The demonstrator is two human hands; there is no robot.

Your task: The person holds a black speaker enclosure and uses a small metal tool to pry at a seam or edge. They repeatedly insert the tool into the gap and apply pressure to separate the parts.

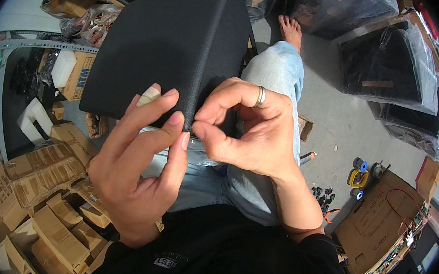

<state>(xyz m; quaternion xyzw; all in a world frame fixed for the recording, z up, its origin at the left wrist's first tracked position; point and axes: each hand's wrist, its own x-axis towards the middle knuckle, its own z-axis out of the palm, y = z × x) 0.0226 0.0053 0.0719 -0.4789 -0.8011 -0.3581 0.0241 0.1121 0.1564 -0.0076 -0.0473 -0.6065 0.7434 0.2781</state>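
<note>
A black box-like piece (154, 41) with a textured rounded edge sits tilted over my lap. My left hand (137, 166) grips its lower end, fingertips pressed beside the bottom of that edge; one finger has a beige wrap. My right hand (251, 135) meets it at the same corner, thumb and forefinger pinched together; whatever is between those fingertips is too small or hidden to tell. A metal ring is on a right-hand finger.
Torn cardboard (63, 222) fills the lower left, beside metal shelving (54, 44). Wrapped black cabinets (374, 62) stand at right. On the floor (330, 137) are spools (359, 163), a yellow tub (358, 178), orange-handled tools (331, 214) and small black pieces, beside a flat carton (364, 225).
</note>
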